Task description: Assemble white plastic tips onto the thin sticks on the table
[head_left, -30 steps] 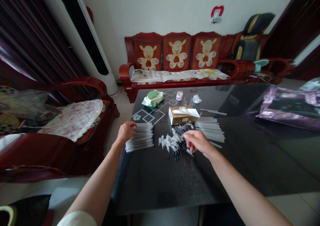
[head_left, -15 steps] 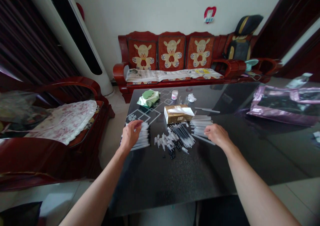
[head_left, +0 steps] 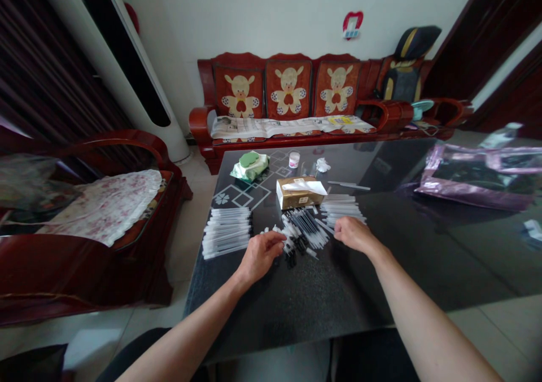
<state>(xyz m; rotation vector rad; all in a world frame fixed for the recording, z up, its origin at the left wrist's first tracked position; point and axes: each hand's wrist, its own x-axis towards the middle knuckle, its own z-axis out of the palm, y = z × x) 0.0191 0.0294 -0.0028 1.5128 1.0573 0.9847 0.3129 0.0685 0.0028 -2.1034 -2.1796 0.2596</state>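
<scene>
My left hand (head_left: 261, 253) is over the left edge of a heap of small white pen tips (head_left: 279, 234), thumb and fingers slightly apart, with nothing visible in them. My right hand (head_left: 354, 234) is closed on a slim white pen barrel (head_left: 325, 226) that points left towards the refills. Beneath and behind that hand lies a stack of white pen barrels (head_left: 341, 206). Black-and-white pen refills (head_left: 308, 227) lie side by side in the middle, with small black caps (head_left: 291, 258) in front. On the left is a row of white pens with black ends (head_left: 226, 232).
A gold tissue box (head_left: 300, 193) stands behind the refills. Farther back are a green wipes pack (head_left: 250, 166), a small white cup (head_left: 294, 159) and crumpled tissue (head_left: 322, 165). A pinkish plastic bag (head_left: 478, 179) lies on the right of the dark table (head_left: 313, 297).
My left hand has moved right from the row of pens to the pen tips. My right hand has shifted slightly left with a barrel. The camera view has shifted a little.
</scene>
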